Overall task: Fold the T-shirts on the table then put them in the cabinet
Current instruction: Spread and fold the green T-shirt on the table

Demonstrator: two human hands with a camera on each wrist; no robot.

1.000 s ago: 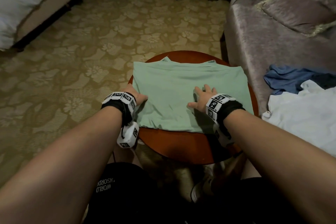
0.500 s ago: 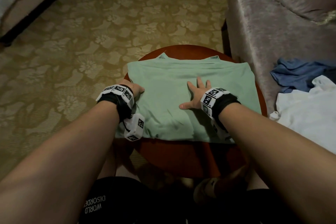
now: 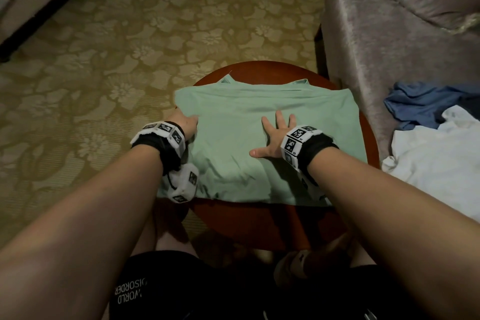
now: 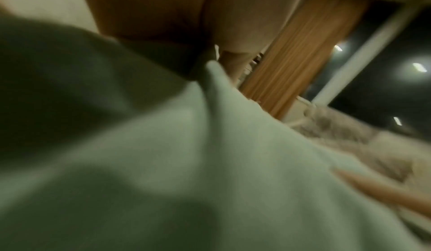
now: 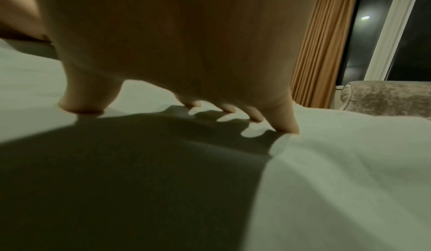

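Two hands are on the green T-shirt (image 3: 259, 122), which lies spread on the round wooden counter (image 3: 262, 218) with its collar at the far edge and its hem toward you. It nearly covers the top, and its near left corner hangs just past the rim. That flat spread looks deliberate: it gives you a smooth panel to crease before the next fold.

Your right hand (image 3: 272, 138) rests palm-down near the middle of the shirt, fingers (image 5: 286, 124) straight and splayed, thumb out to the left. The right wrist view shows the fingertips touching the fabric with the palm arched above it. It grips nothing; it seems to be pinning the cloth so the middle stays put.

Your left hand (image 3: 185, 125) sits at the shirt's left edge with its fingers curled onto the fabric. In the left wrist view a ridge of cloth rises between the fingers, so you appear to be pinching that edge, probably to lift it across toward the pinning hand. That view is blurred, so how firm the hold is cannot be told.

Both forearms reach forward, wrists low over the counter.

More garments, a blue one (image 3: 426, 104) and a white one (image 3: 441, 161), lie crumpled on the sofa (image 3: 389, 34) to your right, unfolded. No cabinet is in view.
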